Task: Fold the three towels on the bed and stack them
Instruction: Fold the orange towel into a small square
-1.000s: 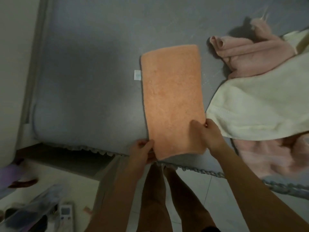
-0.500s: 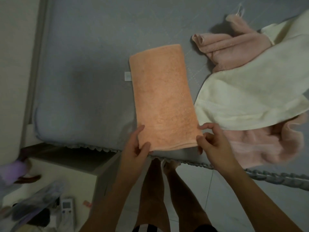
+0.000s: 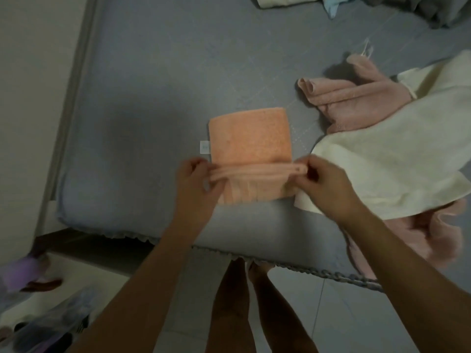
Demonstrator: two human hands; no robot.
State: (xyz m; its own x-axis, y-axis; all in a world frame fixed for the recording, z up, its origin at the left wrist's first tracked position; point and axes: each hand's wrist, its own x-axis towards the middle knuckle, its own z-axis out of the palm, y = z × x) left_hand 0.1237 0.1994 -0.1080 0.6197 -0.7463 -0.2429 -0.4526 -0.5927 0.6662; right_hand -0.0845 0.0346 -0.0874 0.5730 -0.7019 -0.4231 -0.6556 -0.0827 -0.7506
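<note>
An orange towel (image 3: 251, 138) lies on the grey bed (image 3: 158, 93) near its front edge, with a small white tag at its left side. Its near end is lifted and doubled over toward the far end. My left hand (image 3: 196, 184) pinches the left corner of that lifted edge and my right hand (image 3: 323, 184) pinches the right corner. To the right lies a cream towel (image 3: 387, 154), spread out and unfolded. A crumpled pink towel (image 3: 354, 100) lies partly under the cream one and shows again at the bed's front right edge.
A wall and bed frame run along the left. Other cloth items (image 3: 331, 3) lie at the bed's far end. Below the bed edge are the person's legs, tiled floor, and clutter including a purple object (image 3: 23, 273) at the lower left.
Both hands have lifted the orange towel's near end and carried it away from me over the towel, halving its visible length. The camera view has tilted to show more of the bed.
</note>
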